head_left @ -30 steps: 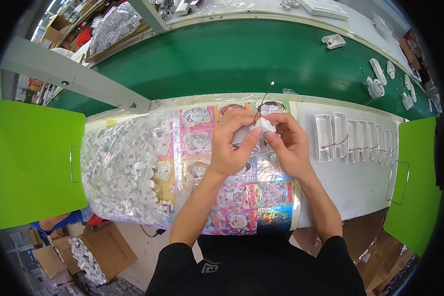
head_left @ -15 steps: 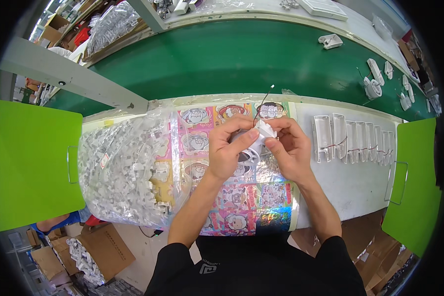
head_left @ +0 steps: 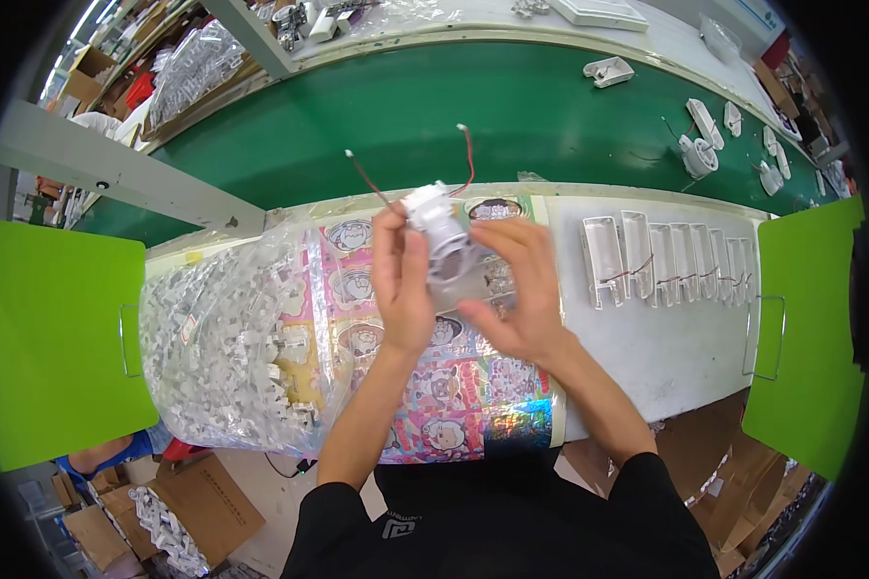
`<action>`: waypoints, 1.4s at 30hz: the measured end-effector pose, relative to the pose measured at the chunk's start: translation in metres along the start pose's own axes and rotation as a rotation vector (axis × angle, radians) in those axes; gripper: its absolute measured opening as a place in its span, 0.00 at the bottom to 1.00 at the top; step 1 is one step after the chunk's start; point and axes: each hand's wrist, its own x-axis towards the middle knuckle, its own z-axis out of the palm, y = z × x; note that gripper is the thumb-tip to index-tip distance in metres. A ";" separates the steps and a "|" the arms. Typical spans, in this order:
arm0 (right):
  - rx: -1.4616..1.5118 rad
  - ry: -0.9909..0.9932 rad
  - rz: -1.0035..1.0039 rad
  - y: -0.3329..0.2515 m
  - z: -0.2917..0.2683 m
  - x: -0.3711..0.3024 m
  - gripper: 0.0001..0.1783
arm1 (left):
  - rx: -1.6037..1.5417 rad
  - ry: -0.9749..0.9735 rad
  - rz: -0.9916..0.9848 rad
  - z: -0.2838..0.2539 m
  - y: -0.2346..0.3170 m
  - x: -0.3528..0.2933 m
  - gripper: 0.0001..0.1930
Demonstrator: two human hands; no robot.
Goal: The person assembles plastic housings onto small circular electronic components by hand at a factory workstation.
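Above the middle of the bench, my left hand (head_left: 403, 289) grips a white plastic fan-like housing (head_left: 434, 220) between thumb and fingers. The housing has a blocky top and a round ring lower down, and two thin wires with small white plugs stick up from it. Close by on the right side of the ring is my right hand (head_left: 526, 285), thumb and fingers spread; it is smeared by motion, and whether a fingertip touches the ring I cannot tell. Under both hands lies a colourful sheet of cartoon pictures (head_left: 444, 381).
A clear plastic bag (head_left: 217, 338) full of small white parts covers the bench's left. Several white trough-shaped casings (head_left: 635, 256) with wires stand in a row on the right. Beyond runs a green belt (head_left: 357, 116) carrying white parts. Green panels (head_left: 63, 338) flank both sides.
The housing has turned in my left hand, showing two wires now. My right hand has come off its top and opened. The whole view has shifted slightly.
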 end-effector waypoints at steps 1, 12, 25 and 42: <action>0.090 0.002 0.076 -0.004 0.006 -0.002 0.41 | 0.001 -0.115 0.014 -0.003 -0.006 0.000 0.22; 0.686 0.254 0.538 0.039 -0.034 0.015 0.36 | 1.184 -0.644 0.182 0.000 0.017 0.000 0.44; 0.052 -0.295 0.212 0.030 -0.023 0.004 0.28 | 1.144 -0.459 -0.024 -0.027 0.030 0.018 0.35; -0.354 -0.312 -0.069 0.019 -0.012 0.003 0.25 | 0.915 -0.516 -0.131 -0.033 0.019 0.022 0.27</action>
